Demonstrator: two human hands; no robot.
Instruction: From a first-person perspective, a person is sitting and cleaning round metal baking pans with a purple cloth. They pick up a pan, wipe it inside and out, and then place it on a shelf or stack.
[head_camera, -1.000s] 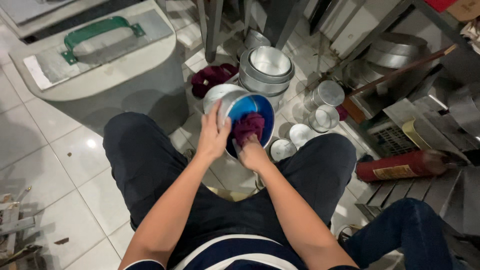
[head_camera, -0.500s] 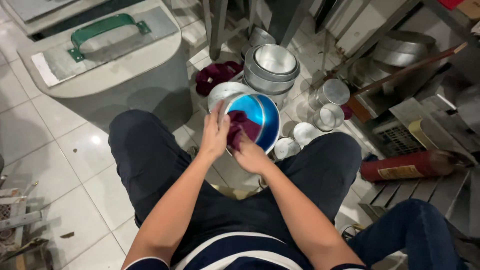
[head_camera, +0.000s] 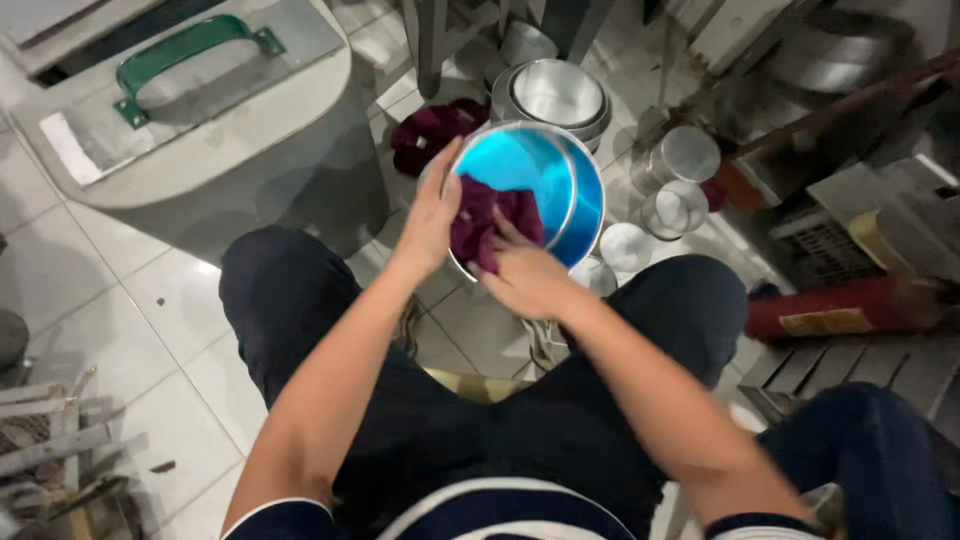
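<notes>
A round metal pan (head_camera: 560, 180) with a shiny blue inside is held tilted above my knees. My left hand (head_camera: 432, 215) grips its left rim. My right hand (head_camera: 525, 275) presses a dark maroon cloth (head_camera: 480, 220) against the pan's inner surface, fingers closed over the cloth. I am seated, with dark trousers showing on both sides of the pan.
A stack of silver pans (head_camera: 555, 95) stands behind the blue one, with another maroon cloth (head_camera: 430, 135) beside it. Small round tins (head_camera: 685, 160) lie to the right. A grey machine with a green handle (head_camera: 190, 55) is at left, a red cylinder (head_camera: 840, 310) at right.
The cloth and my right hand have shifted inside the pan, from its middle toward the lower left. The pan has tilted a little, showing more blue on its right side.
</notes>
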